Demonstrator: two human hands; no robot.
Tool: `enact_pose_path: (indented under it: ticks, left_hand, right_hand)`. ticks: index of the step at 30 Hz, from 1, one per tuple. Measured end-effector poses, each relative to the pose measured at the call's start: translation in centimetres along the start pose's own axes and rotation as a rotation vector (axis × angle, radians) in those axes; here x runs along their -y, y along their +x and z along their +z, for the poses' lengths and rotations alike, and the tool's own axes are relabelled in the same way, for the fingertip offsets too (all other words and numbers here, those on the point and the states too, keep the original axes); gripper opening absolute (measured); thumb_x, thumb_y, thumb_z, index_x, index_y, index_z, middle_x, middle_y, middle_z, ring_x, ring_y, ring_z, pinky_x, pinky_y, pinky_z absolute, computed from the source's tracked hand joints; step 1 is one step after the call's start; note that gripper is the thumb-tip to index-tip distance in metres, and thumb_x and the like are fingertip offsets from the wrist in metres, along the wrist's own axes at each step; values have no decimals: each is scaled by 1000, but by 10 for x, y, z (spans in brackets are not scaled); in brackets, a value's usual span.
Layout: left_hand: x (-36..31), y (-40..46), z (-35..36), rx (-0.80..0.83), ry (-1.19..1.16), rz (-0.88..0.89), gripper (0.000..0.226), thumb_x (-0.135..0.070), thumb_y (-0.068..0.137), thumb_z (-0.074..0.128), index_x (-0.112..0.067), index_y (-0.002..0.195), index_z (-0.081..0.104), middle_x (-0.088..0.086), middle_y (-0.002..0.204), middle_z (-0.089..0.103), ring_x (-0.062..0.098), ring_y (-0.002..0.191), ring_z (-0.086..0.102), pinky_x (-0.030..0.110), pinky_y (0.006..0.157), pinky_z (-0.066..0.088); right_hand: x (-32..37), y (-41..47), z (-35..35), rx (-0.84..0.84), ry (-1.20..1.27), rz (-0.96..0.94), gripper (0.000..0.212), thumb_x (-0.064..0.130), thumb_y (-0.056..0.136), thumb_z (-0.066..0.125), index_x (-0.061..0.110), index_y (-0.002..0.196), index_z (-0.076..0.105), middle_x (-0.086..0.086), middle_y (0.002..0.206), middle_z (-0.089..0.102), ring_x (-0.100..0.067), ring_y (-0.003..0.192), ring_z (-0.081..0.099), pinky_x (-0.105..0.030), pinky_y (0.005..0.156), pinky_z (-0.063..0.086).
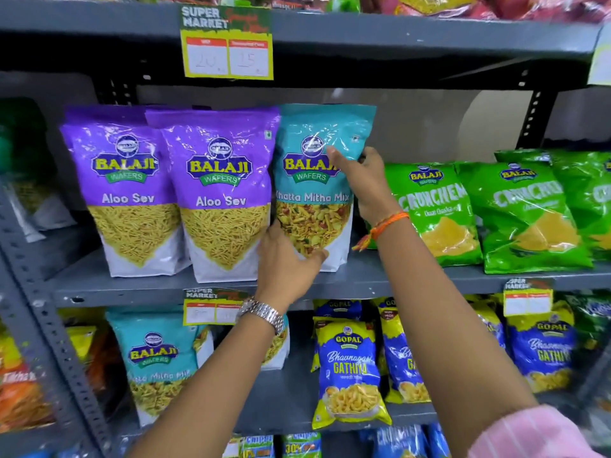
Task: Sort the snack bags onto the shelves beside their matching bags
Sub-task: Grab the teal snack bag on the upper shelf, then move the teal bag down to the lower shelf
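A teal Khatta Mitha Mix bag (pixel 317 193) stands upright on the middle shelf (pixel 380 279), right of two purple Aloo Sev bags (pixel 218 200). My left hand (pixel 287 262) grips its lower left corner, thumb across the front. My right hand (pixel 360 180) holds its upper right edge, fingers behind the bag. On the shelf below, at the left, stands a matching teal Khatta Mitha Mix bag (pixel 155 361), with another partly hidden behind my left forearm.
Green Crunchem bags (pixel 515 213) lie right of my right hand on the middle shelf, with a gap between. Blue-yellow Gopal Gathiya bags (pixel 350 371) fill the lower shelf's right. Price tags (pixel 226 51) hang from shelf edges. A grey upright post (pixel 43 312) runs down the left.
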State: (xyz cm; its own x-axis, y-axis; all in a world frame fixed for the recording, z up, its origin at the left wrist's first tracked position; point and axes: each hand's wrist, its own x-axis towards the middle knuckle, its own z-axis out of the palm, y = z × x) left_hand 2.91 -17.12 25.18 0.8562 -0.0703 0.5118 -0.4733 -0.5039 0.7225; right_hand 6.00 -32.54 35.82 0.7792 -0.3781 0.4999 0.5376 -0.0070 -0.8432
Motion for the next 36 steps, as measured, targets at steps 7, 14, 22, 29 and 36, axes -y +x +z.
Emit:
enact_pose_path:
  ticks: [7,14,22,29,36]
  left_hand:
    - [0,23,28,-41,-180,-125,107,-58,62,80,-2,142,37,17,146,51,34,139,50,47,115,42]
    - [1,24,34,33,-84,-50,79,-40,65,94,-11,124,51,14,131,57,29,125,57,42,105,50]
    - [0,25,23,94,-194,-29,109,-44,46,101,-14,136,48,-1,128,68,19,118,65,35,101,52]
    - [-13,-16,-7,30,-199,30,99,-52,33,101,-29,116,52,-18,99,67,7,94,69,33,87,60]
    - [3,-82,-52,42,-131,58,106,-67,25,96,-27,118,61,-15,104,74,4,96,71,33,86,61]
  right_hand:
    - [-4,20,-5,37,107,21,29,13,86,78,2,110,66,-17,108,77,-28,92,78,-39,75,65]
    - [4,19,-28,-1,144,19,36,7,86,77,-6,115,60,-23,111,75,-35,96,77,-46,77,65]
    - [22,-4,-42,-23,127,13,38,5,86,76,-8,118,61,-23,116,74,-36,101,75,-42,76,65]
    - [53,-52,-45,-15,94,-18,32,4,87,74,-6,116,64,-8,97,79,-17,81,77,-27,65,61]
    - [65,-131,-30,14,174,-55,25,1,89,70,2,113,66,-1,97,80,-15,89,76,-27,73,61]
